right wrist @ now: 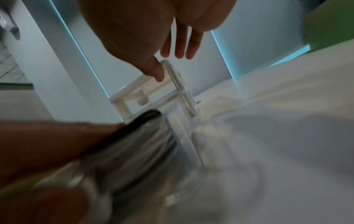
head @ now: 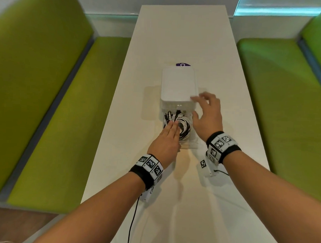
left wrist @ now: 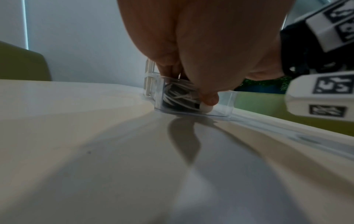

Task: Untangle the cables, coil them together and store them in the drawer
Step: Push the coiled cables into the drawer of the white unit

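A coil of black and white cables (head: pixel 183 126) lies in the pulled-out clear drawer (head: pixel 192 143) of a small white drawer unit (head: pixel 178 85) on the table. My left hand (head: pixel 169 133) lies flat with straight fingers pressing down on the coil; the left wrist view shows the cables (left wrist: pixel 178 94) through the clear drawer wall (left wrist: pixel 226 103) under my thumb. My right hand (head: pixel 204 112) is open with spread fingers at the unit's front right corner, thumb by the drawer's right edge. In the right wrist view the right hand's fingers (right wrist: pixel 180 45) reach over the unit's frame (right wrist: pixel 145 91).
The white table (head: pixel 177 40) runs away from me between green benches (head: pixel 56 99) on the left and right (head: pixel 284 98). A purple object (head: pixel 183 65) peeks out behind the drawer unit. A black wire (head: pixel 133 220) hangs from my left wristband.
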The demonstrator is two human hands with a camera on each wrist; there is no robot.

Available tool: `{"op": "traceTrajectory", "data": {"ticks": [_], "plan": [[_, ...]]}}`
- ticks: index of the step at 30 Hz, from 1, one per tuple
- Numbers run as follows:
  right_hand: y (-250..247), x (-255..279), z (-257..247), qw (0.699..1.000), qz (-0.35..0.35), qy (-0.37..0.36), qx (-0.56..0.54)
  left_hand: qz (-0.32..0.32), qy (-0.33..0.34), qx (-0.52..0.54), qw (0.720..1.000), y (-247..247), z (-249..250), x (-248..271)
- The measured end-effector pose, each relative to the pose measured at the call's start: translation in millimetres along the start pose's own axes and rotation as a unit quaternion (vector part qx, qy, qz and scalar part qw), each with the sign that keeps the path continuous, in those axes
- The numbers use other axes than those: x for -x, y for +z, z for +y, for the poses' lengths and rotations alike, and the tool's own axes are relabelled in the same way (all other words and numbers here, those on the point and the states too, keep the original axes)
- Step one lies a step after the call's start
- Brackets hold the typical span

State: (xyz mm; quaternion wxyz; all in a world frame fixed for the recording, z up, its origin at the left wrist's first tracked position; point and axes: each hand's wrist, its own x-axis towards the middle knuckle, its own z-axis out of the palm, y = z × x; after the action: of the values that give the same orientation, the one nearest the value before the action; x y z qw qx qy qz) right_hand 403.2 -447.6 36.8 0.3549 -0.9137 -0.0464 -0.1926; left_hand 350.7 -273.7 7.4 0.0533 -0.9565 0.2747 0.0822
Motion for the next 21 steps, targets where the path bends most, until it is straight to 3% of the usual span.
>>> {"op": "traceTrajectory", "data": {"ticks": [7,12,14,16,21], "plan": [[-3,-46,-4,0.983,-0.179,0.028,0.017,0.016,0.019,-0.042,0.999,-6,-2,1],[-12,-51,-12,0.978,-0.194,0.055,0.049,0.052,0.028,-0.089,0.994,-11,-11,-8],[-14,-49,-15,0.978,-0.192,0.049,0.06,0.031,0.032,-0.094,0.995,-11,-12,-17],[-14,-46,-14,0.977,-0.196,0.042,0.074,0.008,0.019,-0.068,0.997,-13,-13,-29],[-14,-46,-12,0.971,-0.217,0.032,0.096,0.036,0.016,0.047,0.998,-10,-23,-38]]}}
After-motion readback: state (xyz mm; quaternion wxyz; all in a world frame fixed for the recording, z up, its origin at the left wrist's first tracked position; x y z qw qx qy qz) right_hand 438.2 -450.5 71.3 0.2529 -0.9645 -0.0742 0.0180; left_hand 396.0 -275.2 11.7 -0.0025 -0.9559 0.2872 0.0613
